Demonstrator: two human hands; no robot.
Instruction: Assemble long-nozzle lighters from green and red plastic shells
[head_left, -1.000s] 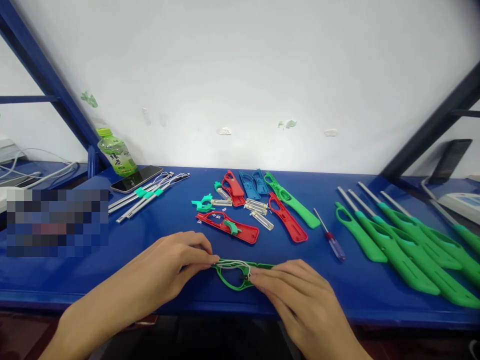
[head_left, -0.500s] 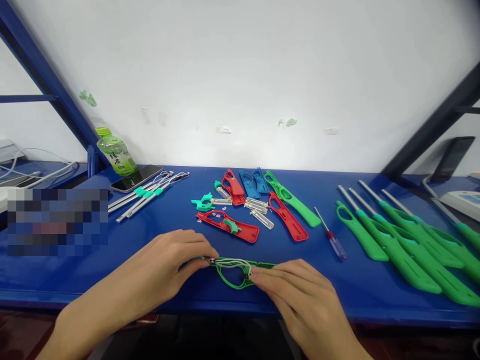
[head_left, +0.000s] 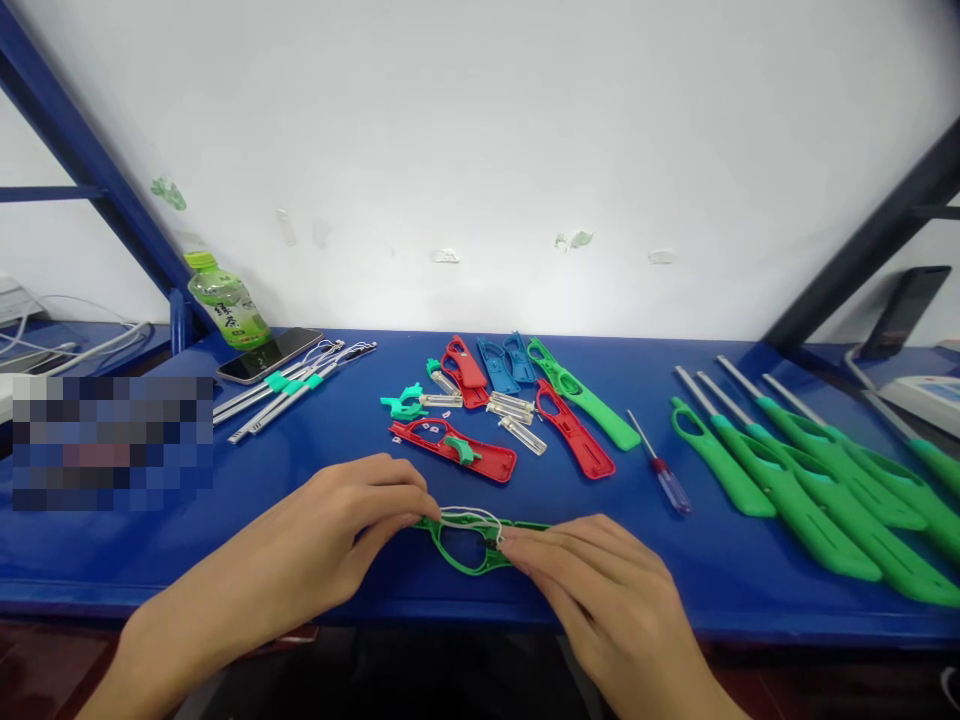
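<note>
A green lighter casing half [head_left: 471, 571] with a finger loop lies near the table's front edge, between my hands. Thin white wires [head_left: 474, 512] arch over it, from the fingertips of one hand to those of the other. My left hand [head_left: 367, 525] is closed in a pinch at the casing's narrow left end, and its fingertips cover the wires' left ends. My right hand [head_left: 611, 585] is closed over the wider handle end, its fingertips beside a small black part [head_left: 491, 544] at the loop. The fingers hide much of the handle's inside.
Beyond my hands lie red casing halves [head_left: 480, 462], blue ones [head_left: 499, 368], clear tanks [head_left: 523, 436] and teal triggers [head_left: 405, 402]. Green long-nosed lighters [head_left: 810, 510] and a screwdriver [head_left: 670, 485] lie right. Metal tubes with wires [head_left: 281, 400], a phone [head_left: 270, 356] and a bottle [head_left: 229, 305] are left.
My left fingertips have shifted slightly right and cover the dark wire end that showed before. The white wires bow a little higher. My right hand stays nearly still.
</note>
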